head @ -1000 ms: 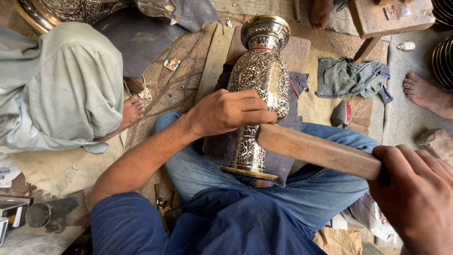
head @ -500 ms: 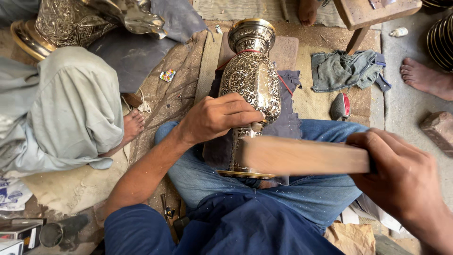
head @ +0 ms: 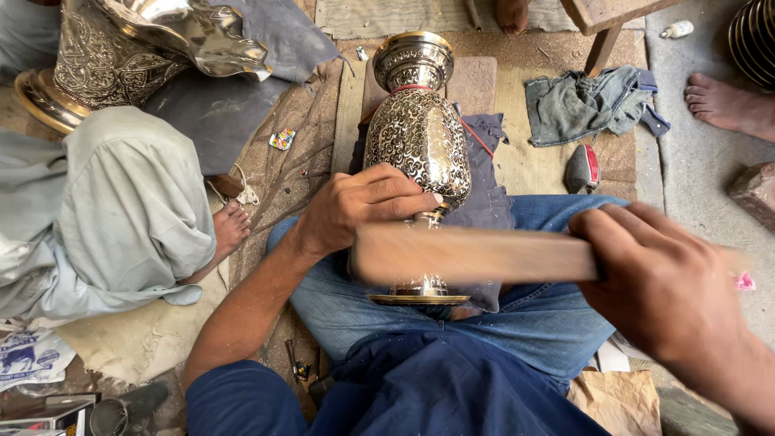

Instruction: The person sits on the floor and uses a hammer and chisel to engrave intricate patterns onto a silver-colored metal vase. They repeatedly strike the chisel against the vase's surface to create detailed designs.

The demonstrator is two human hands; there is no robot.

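On a cloth-strewn workshop floor, the left hand (head: 359,211) grips the engraved brass vase (head: 418,141), its body already fully patterned, while the right hand (head: 663,287), fist closed, swings a blurred wooden mallet (head: 476,254) near its stem.

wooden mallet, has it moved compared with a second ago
Yes. The wooden mallet in the right hand has swung left, its head now crossing the engraved vase below the left hand; earlier it sat right of the vase's stem.
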